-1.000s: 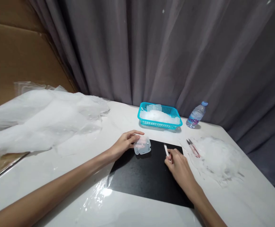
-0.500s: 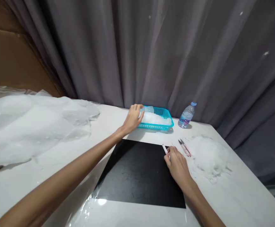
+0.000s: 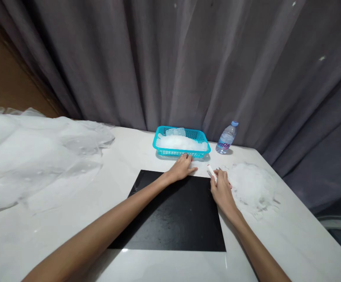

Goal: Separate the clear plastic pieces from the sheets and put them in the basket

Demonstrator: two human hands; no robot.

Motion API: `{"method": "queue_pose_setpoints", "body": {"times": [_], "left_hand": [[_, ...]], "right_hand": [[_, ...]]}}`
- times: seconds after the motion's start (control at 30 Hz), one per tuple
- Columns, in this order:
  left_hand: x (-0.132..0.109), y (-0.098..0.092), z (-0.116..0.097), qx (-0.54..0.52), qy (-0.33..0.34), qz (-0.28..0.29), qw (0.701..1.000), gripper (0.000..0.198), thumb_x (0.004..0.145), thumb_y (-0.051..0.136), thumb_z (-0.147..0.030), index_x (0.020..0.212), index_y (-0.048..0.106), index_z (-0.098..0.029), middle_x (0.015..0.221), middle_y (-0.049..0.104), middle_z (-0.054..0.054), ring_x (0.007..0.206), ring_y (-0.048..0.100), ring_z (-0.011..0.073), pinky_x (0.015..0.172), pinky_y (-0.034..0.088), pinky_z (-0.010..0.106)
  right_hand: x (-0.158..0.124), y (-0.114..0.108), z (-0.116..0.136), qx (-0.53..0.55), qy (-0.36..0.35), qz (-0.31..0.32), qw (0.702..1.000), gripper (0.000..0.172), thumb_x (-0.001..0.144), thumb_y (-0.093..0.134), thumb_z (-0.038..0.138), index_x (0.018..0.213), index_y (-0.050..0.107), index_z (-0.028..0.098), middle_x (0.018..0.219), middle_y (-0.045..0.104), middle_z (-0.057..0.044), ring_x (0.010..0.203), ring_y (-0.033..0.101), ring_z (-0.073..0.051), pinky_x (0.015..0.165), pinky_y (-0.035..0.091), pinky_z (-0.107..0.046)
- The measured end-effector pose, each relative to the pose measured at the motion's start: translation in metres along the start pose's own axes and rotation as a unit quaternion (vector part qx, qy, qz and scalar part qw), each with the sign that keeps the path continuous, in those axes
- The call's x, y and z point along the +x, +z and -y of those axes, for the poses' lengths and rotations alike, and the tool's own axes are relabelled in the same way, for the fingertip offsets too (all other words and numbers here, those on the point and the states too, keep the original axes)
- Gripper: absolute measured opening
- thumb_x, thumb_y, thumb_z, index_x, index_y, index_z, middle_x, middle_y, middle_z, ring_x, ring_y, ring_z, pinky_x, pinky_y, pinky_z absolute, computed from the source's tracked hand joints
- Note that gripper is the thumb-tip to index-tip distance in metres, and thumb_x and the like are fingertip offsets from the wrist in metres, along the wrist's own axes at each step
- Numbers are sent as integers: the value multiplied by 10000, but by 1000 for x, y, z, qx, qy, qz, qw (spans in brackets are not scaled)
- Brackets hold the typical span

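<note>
Seemingly partway: stock at ten, scraps at two, basket at twelve

The clock is centred on the black mat (image 3: 173, 219), with twelve toward the grey curtain (image 3: 170, 58). The left hand (image 3: 183, 166) lies at twelve, its thumb apart from loosely curved fingers and nothing visible in its grasp. Its fingertips reach the near side of the turquoise basket (image 3: 208, 150); whether they touch it cannot be told. The right hand (image 3: 221, 186), at two, is closed around a slim white tool (image 3: 211, 170) that points toward eleven. Red-handled snips (image 3: 230, 186) show just beside that hand, mostly hidden.

White plastic pieces (image 3: 182, 143) fill much of the basket, with a clearer plastic piece (image 3: 175, 132) at its back. A water bottle (image 3: 226, 139) stands upright on the bench (image 3: 123, 145) at one.

As for progress, the heap of thin offcuts (image 3: 251, 184) between two and three suggests some trimming is done. The larger pile of plastic (image 3: 41, 156) toward ten may mean plenty is left. Whether the basket's contents are finished cannot be told.
</note>
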State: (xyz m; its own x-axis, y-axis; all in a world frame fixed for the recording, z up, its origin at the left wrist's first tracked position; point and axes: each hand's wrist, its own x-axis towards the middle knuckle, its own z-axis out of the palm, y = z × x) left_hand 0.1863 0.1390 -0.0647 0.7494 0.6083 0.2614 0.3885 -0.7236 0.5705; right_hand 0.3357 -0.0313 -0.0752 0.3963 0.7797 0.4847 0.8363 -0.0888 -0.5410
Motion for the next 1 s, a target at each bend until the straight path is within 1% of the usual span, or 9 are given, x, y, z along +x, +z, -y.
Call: {"method": "queue_pose_setpoints", "body": {"times": [0.2, 0.3, 0.4, 0.5, 0.57, 0.67, 0.77, 0.9, 1.0], "left_hand": [[5, -1, 1, -163, -93, 28, 982, 377, 1029, 666, -357, 1354, 622, -172, 1356, 642, 118, 1140, 679, 268, 949, 600, 485], [-2, -10, -7, -267, -127, 34, 955, 419, 950, 761, -388, 1268, 633, -146, 1177, 698, 102, 994, 709, 248, 848, 611, 419], [-21, -29, -22, -364, -140, 39, 920, 489, 813, 858, -452, 1105, 603, -153, 881, 685, 22, 771, 684, 192, 707, 554, 312], [-53, -50, -43, -435, -139, 49, 888, 463, 805, 837, -481, 1042, 588, -171, 905, 695, 25, 817, 681, 177, 749, 523, 288], [-78, -61, -55, -462, -144, 60, 873, 446, 815, 832, -468, 1054, 603, -169, 934, 707, 31, 851, 685, 176, 787, 518, 289], [-113, -72, -66, -490, -154, 62, 856, 419, 834, 839, -418, 1098, 637, -163, 953, 720, 27, 869, 688, 168, 822, 512, 282], [-140, -77, -65, -497, -166, 48, 850, 397, 851, 845, -384, 1127, 656, -171, 963, 737, 22, 877, 705, 176, 817, 525, 282], [-161, -82, -58, -491, -191, 24, 849, 367, 847, 857, -364, 1096, 661, -179, 888, 734, 4, 797, 712, 169, 734, 535, 268], [-167, -86, -59, -506, -205, 28, 837, 394, 838, 867, -351, 1132, 667, -182, 926, 755, 22, 817, 729, 181, 745, 554, 278]], "right_hand": [[-5, 2, 9, 42, 20, -3, 999, 165, 997, 399, 301, 996, 548, 230, 1061, 622, -118, 987, 612, -272, 873, 499, -427], [-3, -1, 13, 64, 39, -2, 997, 223, 1011, 422, 381, 999, 575, 220, 1055, 620, -119, 954, 608, -265, 850, 497, -418], [-1, -6, 20, 94, 50, 6, 994, 305, 1012, 456, 463, 1020, 614, 202, 1050, 641, -129, 1010, 612, -282, 867, 501, -416], [-1, -13, 37, 146, 49, 36, 987, 394, 1023, 468, 536, 1090, 657, 197, 1047, 686, -108, 960, 636, -259, 869, 514, -392], [-5, -18, 52, 237, 61, 92, 965, 441, 1022, 486, 579, 1142, 676, 200, 1008, 708, -79, 876, 645, -230, 806, 519, -354], [-14, -25, 76, 391, 98, 210, 890, 465, 976, 590, 616, 1147, 700, 198, 901, 712, -41, 746, 627, -187, 695, 500, -304], [-23, -27, 90, 449, 130, 254, 847, 440, 906, 720, 589, 1095, 708, 192, 911, 730, -39, 763, 646, -177, 723, 514, -295], [-28, -24, 88, 405, 159, 216, 874, 404, 828, 810, 557, 935, 692, 185, 852, 701, -27, 760, 624, -176, 703, 494, -282], [-28, -24, 81, 340, 147, 207, 906, 372, 866, 762, 555, 891, 686, 192, 844, 692, -33, 769, 621, -192, 696, 482, -293]]}}
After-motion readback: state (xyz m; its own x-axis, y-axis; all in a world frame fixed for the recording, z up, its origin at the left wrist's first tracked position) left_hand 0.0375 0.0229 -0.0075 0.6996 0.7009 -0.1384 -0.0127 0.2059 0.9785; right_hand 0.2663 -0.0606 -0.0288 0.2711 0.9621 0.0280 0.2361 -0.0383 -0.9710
